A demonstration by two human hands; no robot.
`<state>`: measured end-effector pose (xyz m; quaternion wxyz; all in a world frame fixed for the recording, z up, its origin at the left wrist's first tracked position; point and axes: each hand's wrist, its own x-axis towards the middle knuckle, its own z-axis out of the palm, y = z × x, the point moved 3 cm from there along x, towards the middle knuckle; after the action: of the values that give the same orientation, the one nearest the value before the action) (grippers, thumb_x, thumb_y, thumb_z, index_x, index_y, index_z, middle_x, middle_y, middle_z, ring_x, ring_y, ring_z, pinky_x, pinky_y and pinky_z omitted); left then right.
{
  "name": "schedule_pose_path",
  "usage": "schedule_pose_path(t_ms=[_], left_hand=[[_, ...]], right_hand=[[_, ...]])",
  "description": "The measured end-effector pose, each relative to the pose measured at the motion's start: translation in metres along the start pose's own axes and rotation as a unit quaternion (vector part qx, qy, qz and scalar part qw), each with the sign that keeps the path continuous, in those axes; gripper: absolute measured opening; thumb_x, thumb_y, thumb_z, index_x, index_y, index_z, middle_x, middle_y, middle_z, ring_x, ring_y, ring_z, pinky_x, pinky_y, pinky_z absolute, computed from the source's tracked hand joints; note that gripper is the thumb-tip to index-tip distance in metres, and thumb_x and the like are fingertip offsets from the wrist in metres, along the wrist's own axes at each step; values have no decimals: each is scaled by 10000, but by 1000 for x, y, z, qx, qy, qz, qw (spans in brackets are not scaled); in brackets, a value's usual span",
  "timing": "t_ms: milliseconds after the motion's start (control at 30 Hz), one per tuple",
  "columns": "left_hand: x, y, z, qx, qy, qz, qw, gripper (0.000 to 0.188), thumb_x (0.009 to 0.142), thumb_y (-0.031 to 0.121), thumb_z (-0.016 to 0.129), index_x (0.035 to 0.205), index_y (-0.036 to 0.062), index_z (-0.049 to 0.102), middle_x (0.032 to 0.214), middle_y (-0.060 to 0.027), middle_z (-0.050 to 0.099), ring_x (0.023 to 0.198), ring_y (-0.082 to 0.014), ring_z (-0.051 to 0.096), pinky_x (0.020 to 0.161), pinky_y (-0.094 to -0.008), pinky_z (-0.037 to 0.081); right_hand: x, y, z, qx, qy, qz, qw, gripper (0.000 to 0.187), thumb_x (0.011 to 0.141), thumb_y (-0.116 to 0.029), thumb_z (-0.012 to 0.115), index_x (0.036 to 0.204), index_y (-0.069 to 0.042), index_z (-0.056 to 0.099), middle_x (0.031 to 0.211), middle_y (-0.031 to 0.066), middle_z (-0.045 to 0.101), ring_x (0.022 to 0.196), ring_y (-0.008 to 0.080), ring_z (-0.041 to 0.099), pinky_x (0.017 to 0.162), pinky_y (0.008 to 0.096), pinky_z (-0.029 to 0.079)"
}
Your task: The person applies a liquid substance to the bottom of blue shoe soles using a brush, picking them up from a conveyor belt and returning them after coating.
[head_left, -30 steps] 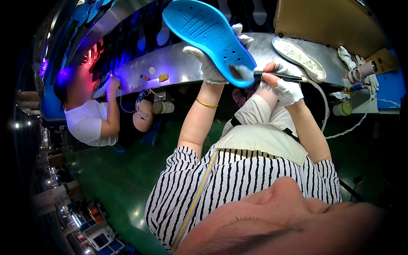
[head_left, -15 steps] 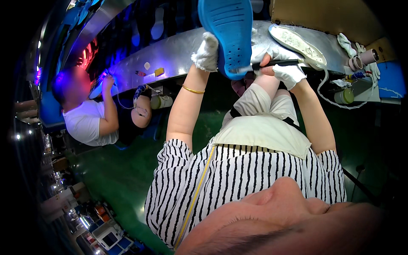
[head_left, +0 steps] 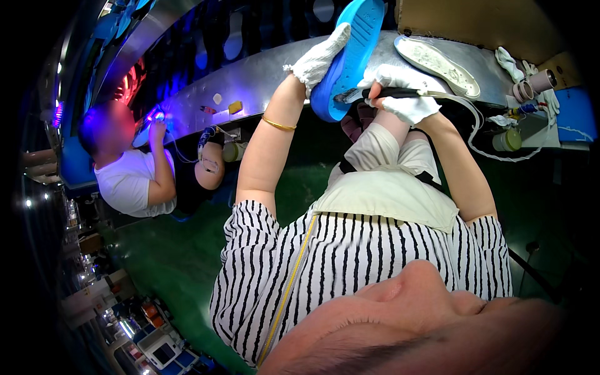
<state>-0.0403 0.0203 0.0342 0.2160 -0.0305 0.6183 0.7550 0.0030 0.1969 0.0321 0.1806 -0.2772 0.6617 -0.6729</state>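
Well left of the left hand, I log a seated co-worker [head_left: 134, 178]; nearer to it, a small yellow block [head_left: 235, 107] on the metal bench [head_left: 269, 76]. The left hand [head_left: 320, 58], white-gloved, grasps one edge of the blue sole [head_left: 356, 53], which sits tilted just right of it, between both hands. The right hand [head_left: 410, 107], gloved with bare fingertips, grips a dark-handled brush [head_left: 390, 93]; its tip appears to touch the sole's near end, though I cannot resolve this well. Just beyond the right hand: a white sole [head_left: 437, 67].
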Motion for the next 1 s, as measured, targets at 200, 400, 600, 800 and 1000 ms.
schedule_pose_path(t_ms=[200, 400, 600, 800, 1000], left_hand=[[4, -2, -7, 71, 29, -19, 997, 693, 793, 575, 596, 1206, 23, 524, 996, -87, 614, 792, -144, 593, 719, -278, 512], [-8, 9, -2, 69, 29, -6, 997, 737, 795, 595, 578, 1242, 16, 488, 1019, -119, 603, 832, -155, 591, 730, -289, 512], [-10, 24, -22, -61, -2, 162, 985, 622, 833, 556, 536, 1183, 44, 498, 998, -103, 608, 898, -206, 609, 801, -359, 525], [-17, 10, -72, -370, -326, 62, 868, 655, 915, 533, 370, 1306, 9, 412, 1259, -169, 505, 1135, -295, 514, 1021, -456, 373], [-21, -59, -22, -408, -143, 23, 901, 585, 905, 453, 425, 1289, 11, 423, 1198, -229, 526, 1066, -380, 549, 954, -556, 405]], right_hand=[[-1, 0, 1, -64, -55, -33, 996, 89, 685, 31, 584, 747, -32, 582, 783, 46, 588, 720, 125, 553, 663, 253, 472], [8, -2, -14, -59, 7, -43, 997, 95, 677, 39, 565, 743, -29, 575, 758, 59, 549, 689, 137, 537, 636, 260, 454], [3, -7, -24, -71, 12, -40, 997, 93, 685, 29, 616, 749, -24, 573, 782, 63, 571, 740, 157, 571, 688, 278, 473], [5, -9, -26, 18, 157, 3, 987, 149, 777, -46, 685, 848, -32, 556, 788, 38, 594, 724, 92, 592, 667, 219, 493], [0, 17, -29, 44, 225, -26, 973, 190, 751, -63, 712, 869, -25, 567, 741, 42, 608, 650, 90, 584, 607, 212, 473]])
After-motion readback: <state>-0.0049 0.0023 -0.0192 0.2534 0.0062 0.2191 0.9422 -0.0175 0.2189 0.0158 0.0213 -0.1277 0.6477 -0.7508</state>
